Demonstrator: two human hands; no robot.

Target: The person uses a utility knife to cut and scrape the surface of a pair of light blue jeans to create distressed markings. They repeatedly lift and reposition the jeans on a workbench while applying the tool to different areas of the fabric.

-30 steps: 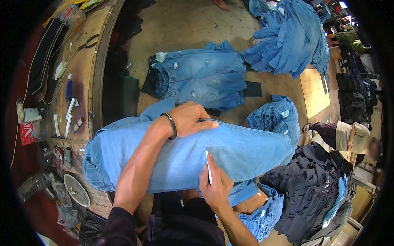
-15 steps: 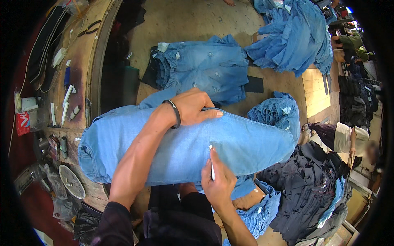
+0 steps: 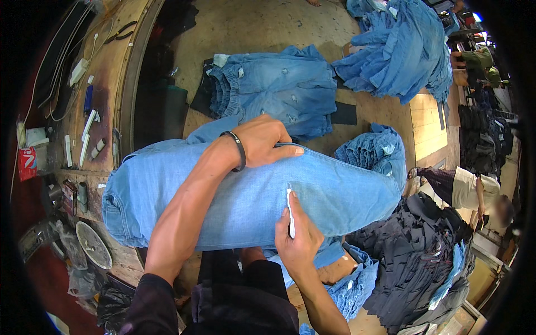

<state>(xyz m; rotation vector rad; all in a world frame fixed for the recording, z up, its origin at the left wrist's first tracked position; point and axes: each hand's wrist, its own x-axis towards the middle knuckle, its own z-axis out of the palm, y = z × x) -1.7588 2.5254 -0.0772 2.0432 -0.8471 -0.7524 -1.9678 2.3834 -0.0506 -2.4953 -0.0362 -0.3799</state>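
Observation:
Pale blue jeans (image 3: 234,206) lie folded lengthwise across the middle, in front of my body. My left hand (image 3: 262,139) grips their far edge, thumb stretched along the top and the other fingers curled, partly hidden. In my right hand (image 3: 300,231) is a slim white stick (image 3: 291,215), pinched between thumb and fingers. Its upper tip touches the denim, beside a faint line and a slightly darker patch. Whether it is chalk or a small tool I cannot tell.
Beyond lies a stack of blue jeans (image 3: 279,84); a larger denim heap (image 3: 396,61) is at the far right. Dark garments (image 3: 413,257) are piled at right, near another person (image 3: 466,187). A wooden bench (image 3: 106,72) on the left bears pliers (image 3: 121,32) and white sticks (image 3: 85,148).
My right hand has shifted the white stick's tip slightly farther up the denim. My left hand keeps its hold on the far edge. The whole view has shifted a little.

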